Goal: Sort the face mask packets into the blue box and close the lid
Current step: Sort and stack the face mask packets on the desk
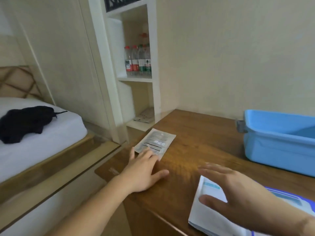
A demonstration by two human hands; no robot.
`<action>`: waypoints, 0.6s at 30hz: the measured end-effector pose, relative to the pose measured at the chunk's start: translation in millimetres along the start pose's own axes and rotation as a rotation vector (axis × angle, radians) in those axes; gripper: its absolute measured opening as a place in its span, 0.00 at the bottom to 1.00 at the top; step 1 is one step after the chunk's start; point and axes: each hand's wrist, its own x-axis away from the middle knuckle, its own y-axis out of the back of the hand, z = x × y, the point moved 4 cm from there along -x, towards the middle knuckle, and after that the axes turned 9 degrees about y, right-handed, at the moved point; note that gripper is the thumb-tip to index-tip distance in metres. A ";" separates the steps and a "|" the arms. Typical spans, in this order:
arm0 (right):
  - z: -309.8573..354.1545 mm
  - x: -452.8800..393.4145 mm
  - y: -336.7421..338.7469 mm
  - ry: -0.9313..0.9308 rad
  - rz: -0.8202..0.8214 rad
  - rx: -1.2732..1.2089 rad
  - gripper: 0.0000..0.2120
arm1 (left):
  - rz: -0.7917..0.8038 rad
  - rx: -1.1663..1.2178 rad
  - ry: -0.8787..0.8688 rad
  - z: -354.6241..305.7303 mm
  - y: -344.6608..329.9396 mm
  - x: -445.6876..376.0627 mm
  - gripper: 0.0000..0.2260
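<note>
A: Where is the left hand (143, 172)?
B: Flat on the wooden surface (196, 138), fingers spread, with its fingertips (150, 155) pressing the near edge of a grey face mask packet (156, 143). Nothing is gripped.

A: And the right hand (238, 193)?
B: Open too, fingers apart, hovering just above a stack of white packets (204, 213) that lies beneath its palm. Whether it touches them I cannot tell.

A: The blue box (279, 142)?
B: Beyond the right hand, well apart from the left, standing open on the surface. No lid on it.

A: Anything past the left hand?
B: A shelf with bottles (138, 60), and a bed (39, 137) off to its outer side.
</note>
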 end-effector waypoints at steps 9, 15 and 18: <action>41.9 -56.8 -36.4 0.170 0.272 -0.004 0.38 | -0.481 -0.041 -0.287 19.0 -45.4 125.6 0.33; 58.0 -68.0 -59.6 0.187 0.409 0.020 0.42 | -0.467 -0.097 -0.218 36.6 -51.5 110.6 0.30; 58.9 -67.4 -57.3 0.191 0.399 0.058 0.42 | -0.615 -0.045 -0.287 40.5 -51.4 112.9 0.21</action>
